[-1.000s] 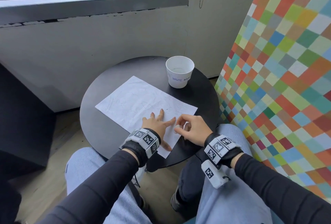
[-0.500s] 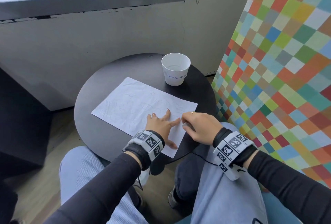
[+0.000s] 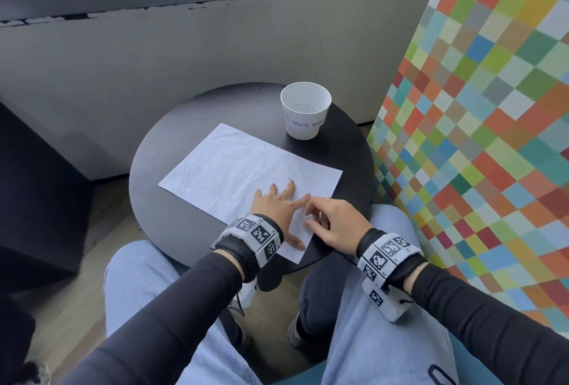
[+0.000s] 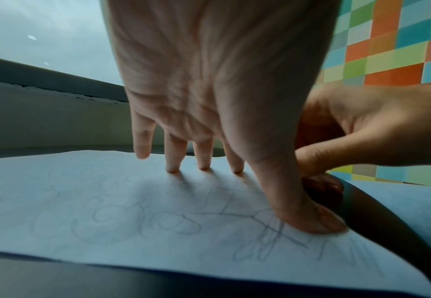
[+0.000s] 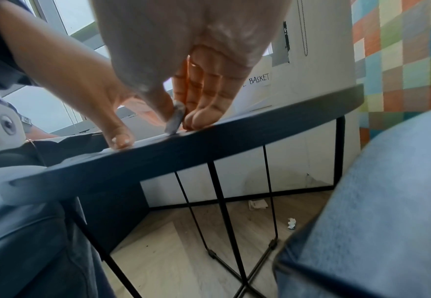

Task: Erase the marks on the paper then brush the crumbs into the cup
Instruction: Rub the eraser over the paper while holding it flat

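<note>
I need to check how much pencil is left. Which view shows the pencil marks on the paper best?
The left wrist view: the grey pencil marks on the paper show close up, under the left hand. The head view shows them only faintly. The right wrist view shows none.

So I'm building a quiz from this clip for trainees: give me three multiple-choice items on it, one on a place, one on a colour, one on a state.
1. Where does the cup stand?
A on the paper
B on the table beyond the paper
C on the floor

2. What colour is the tabletop?
A white
B red
C black

3. How is the left hand?
A flat on the paper
B clenched
C holding the cup

Answers: B, it stands on bare table past the sheet's far edge; C, the round top is black; A, spread fingers press the sheet.
</note>
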The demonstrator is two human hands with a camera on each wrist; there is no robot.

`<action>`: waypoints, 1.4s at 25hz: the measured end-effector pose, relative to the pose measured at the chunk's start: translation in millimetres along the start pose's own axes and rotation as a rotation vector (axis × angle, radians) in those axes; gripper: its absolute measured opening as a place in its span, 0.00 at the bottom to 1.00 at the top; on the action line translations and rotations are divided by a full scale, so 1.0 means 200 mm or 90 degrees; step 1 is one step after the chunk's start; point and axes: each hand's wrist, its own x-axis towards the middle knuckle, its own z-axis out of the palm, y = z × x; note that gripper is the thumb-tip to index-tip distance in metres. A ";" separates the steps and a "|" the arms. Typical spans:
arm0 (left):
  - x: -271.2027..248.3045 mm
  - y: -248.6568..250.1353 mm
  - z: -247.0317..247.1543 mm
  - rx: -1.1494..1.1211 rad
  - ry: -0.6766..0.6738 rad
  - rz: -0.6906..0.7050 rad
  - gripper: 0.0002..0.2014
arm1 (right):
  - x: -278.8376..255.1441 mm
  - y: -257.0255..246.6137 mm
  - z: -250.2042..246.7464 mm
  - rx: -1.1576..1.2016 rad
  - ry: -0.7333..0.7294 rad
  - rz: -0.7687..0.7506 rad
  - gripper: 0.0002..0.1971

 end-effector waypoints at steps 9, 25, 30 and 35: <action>-0.01 0.00 -0.02 0.047 -0.026 -0.002 0.59 | -0.02 0.06 0.01 0.092 0.013 0.017 0.08; -0.01 0.00 -0.02 0.034 -0.029 -0.007 0.58 | 0.04 0.00 -0.04 -0.046 -0.146 -0.108 0.05; -0.02 0.00 -0.02 0.022 -0.036 -0.006 0.58 | 0.05 0.05 -0.08 -0.040 -0.090 -0.054 0.12; -0.01 0.00 -0.03 0.023 -0.038 -0.002 0.58 | 0.09 0.05 -0.12 -0.092 -0.165 -0.068 0.05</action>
